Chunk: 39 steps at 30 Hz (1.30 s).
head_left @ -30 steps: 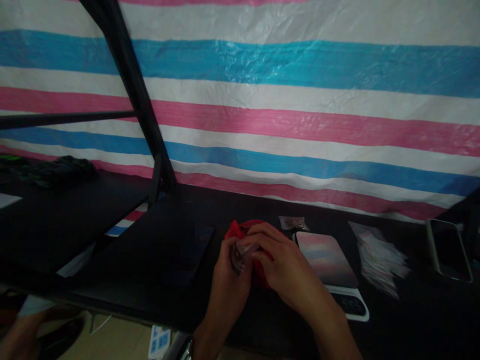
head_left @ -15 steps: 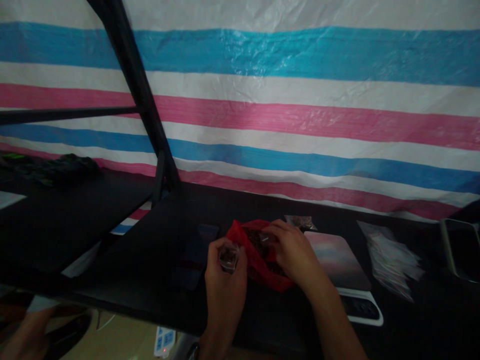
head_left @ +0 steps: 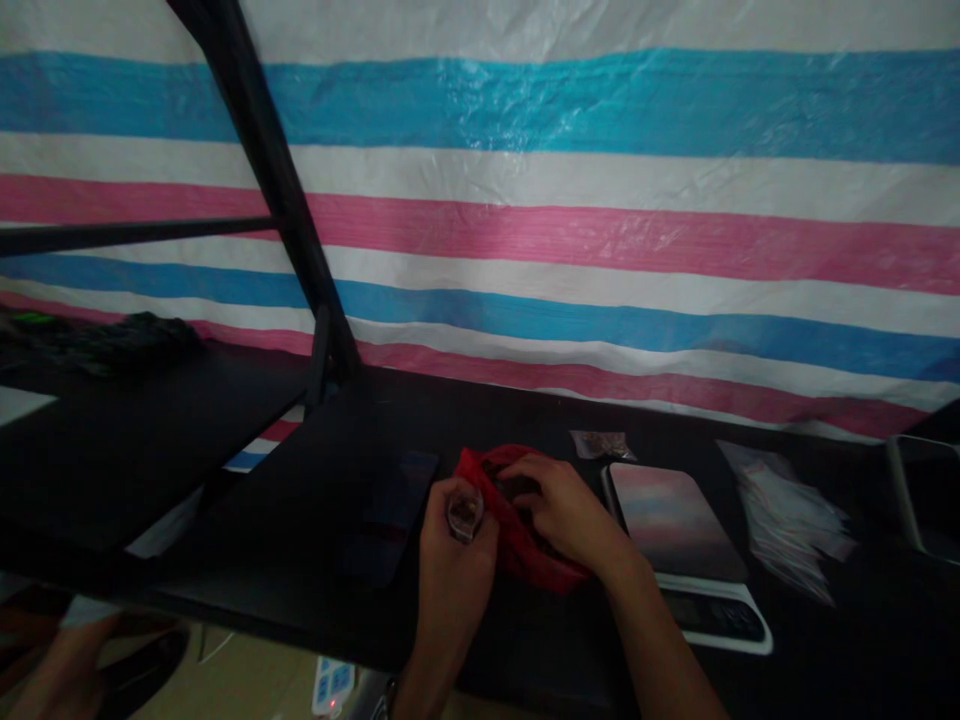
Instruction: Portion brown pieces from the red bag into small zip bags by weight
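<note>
My left hand (head_left: pixel 457 540) is closed round a small clear plastic bag (head_left: pixel 465 508), its mouth open upward and brown bits inside. Just right of it, a red plastic bag (head_left: pixel 517 540) lies open on the black table, with dark brown contents partly visible. My right hand (head_left: pixel 566 505) reaches into the red bag's opening with bent fingers; the fingertips are in shadow, and what they grip is too dark to make out. Beside my right forearm sits a kitchen scale (head_left: pixel 679 520) with a white base. Behind it lies a filled clear sachet (head_left: pixel 602 445).
A pile of clear plastic bags (head_left: pixel 795 520) lies right of the scale, with a dark-screened device (head_left: pixel 926 495) beyond. A dark flat phone-like object (head_left: pixel 394 510) is left of my hands. A black metal post (head_left: pixel 270 160) rises at the back left. A power strip (head_left: pixel 332 685) is below.
My right hand has moved slightly down over the red bag, and the clear piece seen at its fingers no longer shows. My left hand with the small bag has shifted slightly right.
</note>
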### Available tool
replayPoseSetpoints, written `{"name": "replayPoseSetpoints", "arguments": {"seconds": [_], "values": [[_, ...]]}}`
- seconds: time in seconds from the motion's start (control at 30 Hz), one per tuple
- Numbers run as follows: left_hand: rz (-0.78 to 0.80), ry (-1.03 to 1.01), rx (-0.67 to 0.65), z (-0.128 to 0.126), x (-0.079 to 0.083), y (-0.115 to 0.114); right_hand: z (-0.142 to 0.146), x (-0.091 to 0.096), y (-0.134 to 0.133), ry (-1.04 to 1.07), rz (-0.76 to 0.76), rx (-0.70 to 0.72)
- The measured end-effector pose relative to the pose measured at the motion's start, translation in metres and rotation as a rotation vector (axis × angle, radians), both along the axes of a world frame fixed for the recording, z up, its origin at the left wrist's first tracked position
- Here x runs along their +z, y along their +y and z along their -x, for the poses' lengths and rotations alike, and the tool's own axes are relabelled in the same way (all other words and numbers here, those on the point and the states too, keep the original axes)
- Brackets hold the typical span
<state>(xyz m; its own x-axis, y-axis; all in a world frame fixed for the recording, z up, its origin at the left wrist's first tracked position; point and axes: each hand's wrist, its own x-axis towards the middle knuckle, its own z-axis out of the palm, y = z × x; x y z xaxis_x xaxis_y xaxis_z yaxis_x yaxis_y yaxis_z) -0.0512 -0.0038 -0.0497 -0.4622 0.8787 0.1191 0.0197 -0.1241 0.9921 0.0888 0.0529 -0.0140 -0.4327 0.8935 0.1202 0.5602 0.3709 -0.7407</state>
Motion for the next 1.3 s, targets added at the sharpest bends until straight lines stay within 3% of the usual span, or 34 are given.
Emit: {"name": "replayPoseSetpoints", "arguments": {"seconds": [0.13,0.3,0.4,0.53,0.63,0.77,1.0,1.1,1.3], "values": [[-0.003,0.032,0.014,0.005,0.001,-0.002,-0.011,0.003,-0.002,0.064,0.076,-0.030],[-0.002,0.252,0.171,0.010,0.002,-0.004,-0.017,0.011,-0.005,-0.231,-0.052,-0.174],[-0.095,0.448,0.259,0.008,0.000,0.001,-0.011,0.011,-0.006,-0.336,-0.106,-0.188],[-0.124,0.192,0.106,0.001,-0.008,0.012,0.002,0.006,-0.004,-0.342,-0.127,-0.160],[-0.112,0.077,0.065,0.000,-0.012,0.016,0.008,0.000,-0.002,-0.280,-0.111,-0.158],[-0.102,0.015,0.064,0.005,-0.010,0.014,0.006,-0.005,0.001,-0.048,-0.066,-0.185],[-0.106,-0.021,0.081,0.010,-0.007,0.012,-0.001,-0.007,-0.003,0.126,0.101,-0.082],[-0.137,0.025,0.067,0.008,-0.007,0.010,-0.006,-0.005,-0.002,0.220,0.150,-0.053],[-0.081,0.303,0.059,0.011,-0.011,0.005,-0.017,0.013,-0.007,0.420,0.138,0.007]]}}
